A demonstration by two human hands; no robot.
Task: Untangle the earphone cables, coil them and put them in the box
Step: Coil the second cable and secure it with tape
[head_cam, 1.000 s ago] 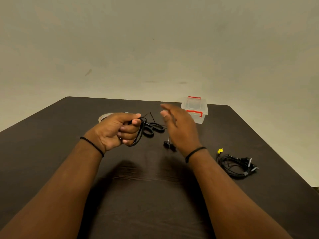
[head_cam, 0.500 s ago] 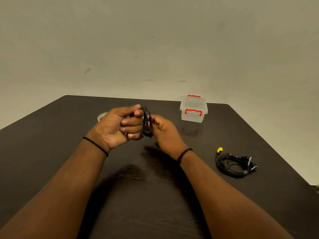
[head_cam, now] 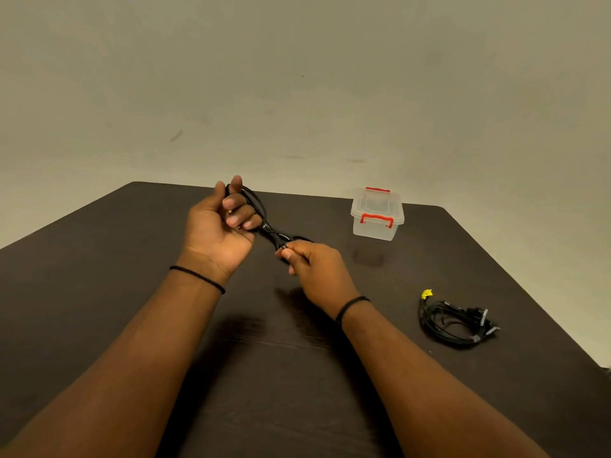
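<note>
Between the hands runs the cable point(head_cam: 269, 231); left point(head_cam: 220, 226) grips, right point(head_cam: 314, 266) pinches.

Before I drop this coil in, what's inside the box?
The box is lidded, both red latches down. Through the clear plastic there's a vague dark patch near the top; I can't tell whether it's contents or table showing through.

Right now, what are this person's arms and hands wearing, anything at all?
Both forearms are bare, with no sleeves in view. A thin black band circles the wrist of the left hand, and a similar thin black band circles the wrist of the right hand. No gloves, rings or watch show.
</note>
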